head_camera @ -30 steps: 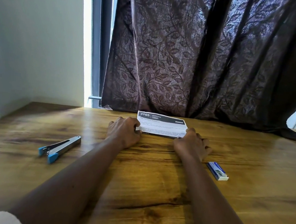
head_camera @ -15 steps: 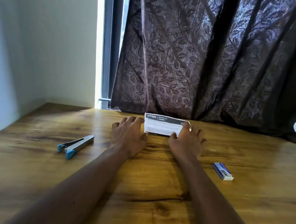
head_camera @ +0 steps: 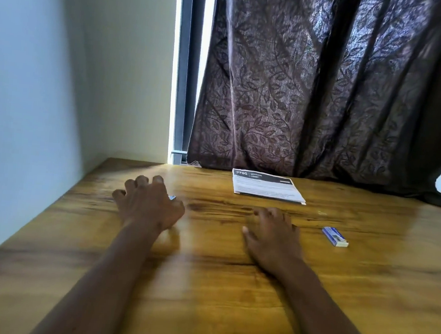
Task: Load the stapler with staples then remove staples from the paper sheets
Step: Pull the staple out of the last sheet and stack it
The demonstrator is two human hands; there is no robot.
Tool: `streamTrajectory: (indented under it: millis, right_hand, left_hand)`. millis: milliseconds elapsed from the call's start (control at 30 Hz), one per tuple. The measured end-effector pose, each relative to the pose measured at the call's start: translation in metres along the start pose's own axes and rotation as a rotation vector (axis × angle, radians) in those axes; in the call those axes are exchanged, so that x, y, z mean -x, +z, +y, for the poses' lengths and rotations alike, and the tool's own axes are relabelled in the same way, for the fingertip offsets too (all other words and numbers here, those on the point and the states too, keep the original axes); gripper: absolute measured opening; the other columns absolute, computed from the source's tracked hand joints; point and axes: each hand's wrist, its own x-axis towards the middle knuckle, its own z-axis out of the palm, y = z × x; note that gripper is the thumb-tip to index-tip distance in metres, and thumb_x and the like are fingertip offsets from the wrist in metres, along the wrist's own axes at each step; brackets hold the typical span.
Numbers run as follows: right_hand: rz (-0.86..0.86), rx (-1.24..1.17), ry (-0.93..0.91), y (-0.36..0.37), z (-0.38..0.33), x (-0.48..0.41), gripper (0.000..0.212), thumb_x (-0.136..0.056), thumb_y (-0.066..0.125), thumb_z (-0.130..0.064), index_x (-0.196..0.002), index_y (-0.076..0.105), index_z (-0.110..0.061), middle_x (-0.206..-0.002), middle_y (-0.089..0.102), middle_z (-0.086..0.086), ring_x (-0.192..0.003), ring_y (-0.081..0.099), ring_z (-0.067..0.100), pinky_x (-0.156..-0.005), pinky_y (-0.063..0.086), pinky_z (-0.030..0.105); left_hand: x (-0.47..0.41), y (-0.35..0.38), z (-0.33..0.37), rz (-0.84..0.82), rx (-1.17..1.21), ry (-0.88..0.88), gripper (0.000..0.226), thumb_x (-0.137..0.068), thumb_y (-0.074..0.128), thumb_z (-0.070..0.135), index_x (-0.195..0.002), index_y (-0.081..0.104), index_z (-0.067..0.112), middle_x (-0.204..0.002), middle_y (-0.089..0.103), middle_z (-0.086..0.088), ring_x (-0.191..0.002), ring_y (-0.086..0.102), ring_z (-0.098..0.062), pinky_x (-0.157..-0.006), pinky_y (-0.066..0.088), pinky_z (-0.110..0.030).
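My left hand (head_camera: 148,205) hovers over the stapler (head_camera: 172,197) with its fingers spread and arched. Only a small silver and blue tip of the stapler shows beside the thumb, and I cannot tell whether the hand touches it. My right hand (head_camera: 272,236) lies flat on the wooden table (head_camera: 202,286), palm down and empty. The stapled paper sheets (head_camera: 266,186), with a dark printed header, lie at the table's far edge, beyond the right hand. A small blue and white staple box (head_camera: 335,236) sits to the right of my right hand.
A dark leaf-patterned curtain (head_camera: 315,95) hangs behind the table and brushes its far edge. A pale wall (head_camera: 32,95) borders the table on the left, with a window frame (head_camera: 184,82) in the corner. A tiny pale speck (head_camera: 322,213) lies near the papers.
Both hands have let go of the paper sheets. My left hand has swung left onto the stapler, my right hand has drawn back toward me, and the view has turned left.
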Motion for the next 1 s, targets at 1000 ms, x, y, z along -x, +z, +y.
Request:
streamTrajectory:
  millis: [1000]
  right_hand:
    - [0.553,-0.784,0.621,-0.037,0.046,0.06,0.046,-0.082,0.064,-0.009,-0.126,0.063,-0.022,-0.14,0.053,0.01,-0.131,0.043,0.032,-0.109,0.037,0.051]
  left_hand:
    - [0.106,0.04,0.187,-0.195,0.403,0.486,0.047,-0.083,0.074,0.055,-0.117,0.068,0.023,-0.125,0.054,-0.007,-0.107,0.061,-0.027,-0.094,0.053,-0.04]
